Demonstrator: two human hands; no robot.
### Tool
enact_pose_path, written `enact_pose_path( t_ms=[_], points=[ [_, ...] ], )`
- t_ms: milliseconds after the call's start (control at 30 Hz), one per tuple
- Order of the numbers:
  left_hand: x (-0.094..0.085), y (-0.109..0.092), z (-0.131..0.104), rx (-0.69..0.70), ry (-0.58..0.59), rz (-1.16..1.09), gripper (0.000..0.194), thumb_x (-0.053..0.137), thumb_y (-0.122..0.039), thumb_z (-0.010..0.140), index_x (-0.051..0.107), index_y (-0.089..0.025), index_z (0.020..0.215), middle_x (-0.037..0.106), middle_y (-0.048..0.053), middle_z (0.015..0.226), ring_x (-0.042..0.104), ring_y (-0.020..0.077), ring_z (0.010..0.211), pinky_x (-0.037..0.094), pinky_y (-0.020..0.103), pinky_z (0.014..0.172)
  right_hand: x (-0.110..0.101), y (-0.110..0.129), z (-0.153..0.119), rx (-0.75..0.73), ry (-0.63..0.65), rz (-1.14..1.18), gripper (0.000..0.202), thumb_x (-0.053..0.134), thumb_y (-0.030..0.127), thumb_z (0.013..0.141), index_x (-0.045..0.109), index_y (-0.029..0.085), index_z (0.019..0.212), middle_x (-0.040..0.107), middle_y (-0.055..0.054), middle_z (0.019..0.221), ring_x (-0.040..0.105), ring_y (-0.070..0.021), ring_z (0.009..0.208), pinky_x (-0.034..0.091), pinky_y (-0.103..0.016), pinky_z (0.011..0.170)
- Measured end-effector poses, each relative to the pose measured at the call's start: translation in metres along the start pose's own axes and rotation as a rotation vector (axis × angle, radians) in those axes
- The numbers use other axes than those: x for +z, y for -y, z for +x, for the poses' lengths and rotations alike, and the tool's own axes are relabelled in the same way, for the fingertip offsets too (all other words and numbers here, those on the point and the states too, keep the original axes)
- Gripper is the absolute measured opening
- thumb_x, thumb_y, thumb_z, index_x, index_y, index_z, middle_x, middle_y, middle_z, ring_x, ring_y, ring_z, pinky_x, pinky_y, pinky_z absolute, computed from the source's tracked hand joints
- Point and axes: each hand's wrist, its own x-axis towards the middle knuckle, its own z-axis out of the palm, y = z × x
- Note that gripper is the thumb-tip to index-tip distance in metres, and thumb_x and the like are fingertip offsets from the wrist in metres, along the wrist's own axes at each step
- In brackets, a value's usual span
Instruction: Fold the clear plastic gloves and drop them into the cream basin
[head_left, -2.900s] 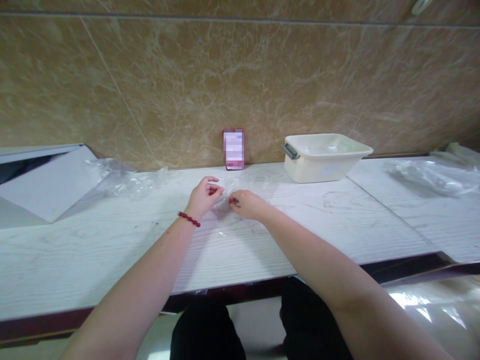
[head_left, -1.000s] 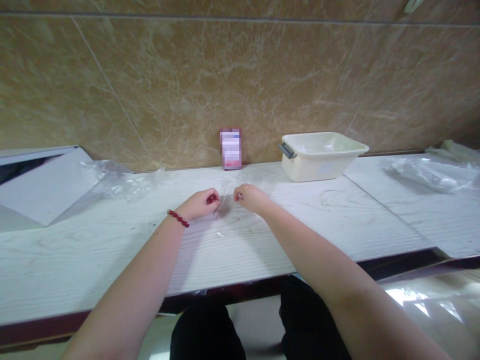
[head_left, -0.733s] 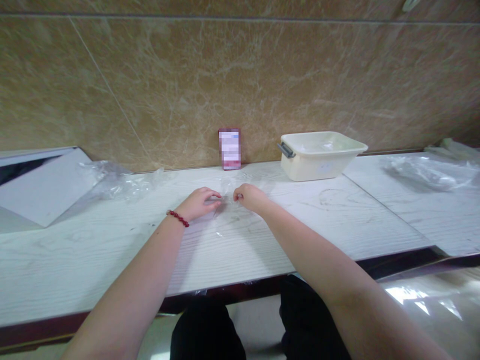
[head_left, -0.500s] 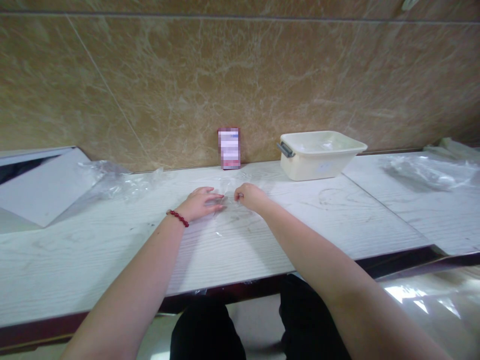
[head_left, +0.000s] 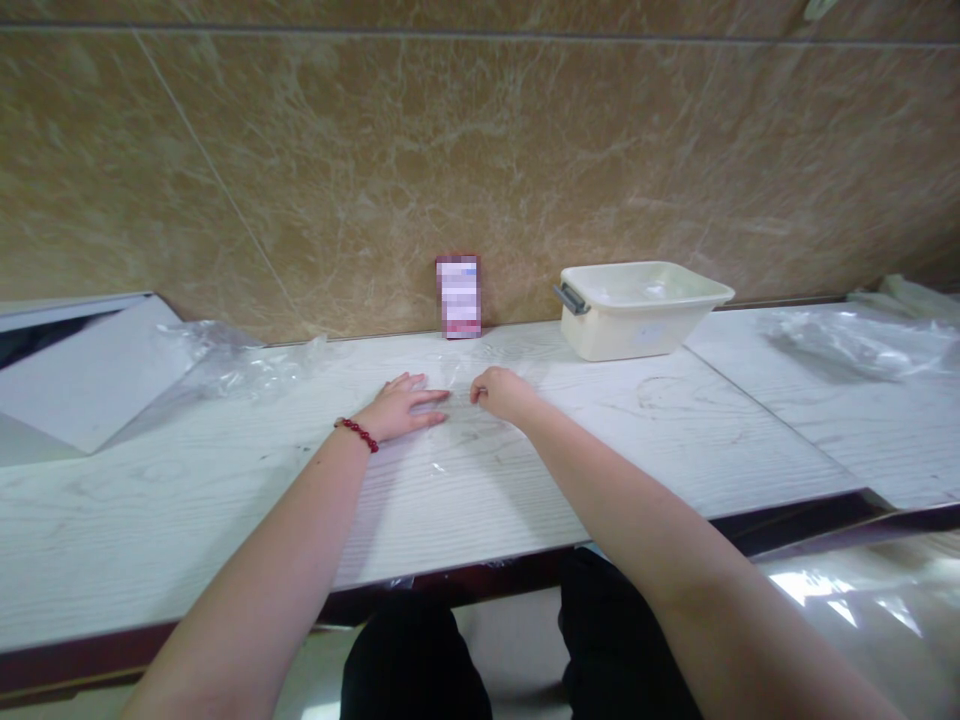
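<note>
A thin clear plastic bag (head_left: 459,374) lies flat on the white wood-grain table, hard to make out against it. My left hand (head_left: 401,408), with a red bead bracelet at the wrist, rests palm down at its left side, fingers spread. At its right side my right hand (head_left: 504,394) is closed in a pinch, with thumb and fingertips together on the thin plastic. The exact spot it grips is too small to see.
Against the marble wall stands a blurred phone-like card (head_left: 460,298). A cream plastic bin (head_left: 630,330) with a grey handle is to its right. Crumpled clear plastic (head_left: 255,365) and a white box (head_left: 90,385) lie left; more plastic bags (head_left: 862,340) lie far right.
My left hand's fingers have shifted slightly and straightened on the plastic. The right hand has barely moved and keeps its pinch.
</note>
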Motion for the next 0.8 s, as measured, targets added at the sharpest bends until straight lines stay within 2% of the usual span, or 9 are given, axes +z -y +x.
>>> enact_pose_path(
  t_ms=[367, 800],
  points=[
    [0.0012, 0.0004, -0.0007, 0.034, 0.034, 0.005, 0.049, 0.034, -0.062, 0.071, 0.047, -0.039, 0.112, 0.034, 0.004, 0.129, 0.026, 0.0279, 0.119, 0.017, 0.048, 0.094, 0.0028, -0.0060, 0.0044, 0.010, 0.018, 0.001, 0.024, 0.046, 0.015, 0.067, 0.067, 0.024, 0.076, 0.063, -0.001, 0.079, 0.055, -0.0132, 0.075, 0.039, -0.020, 0.067],
    [-0.0017, 0.0004, -0.0010, 0.073, 0.015, -0.023, 0.045, 0.035, -0.058, 0.072, 0.053, -0.036, 0.107, 0.038, 0.004, 0.127, 0.030, 0.0255, 0.116, 0.019, 0.044, 0.095, 0.0019, -0.0051, 0.0031, 0.019, -0.002, 0.020, 0.024, 0.045, 0.014, 0.067, 0.066, 0.024, 0.073, 0.063, -0.001, 0.079, 0.056, -0.0132, 0.074, 0.039, -0.020, 0.065]
  ],
)
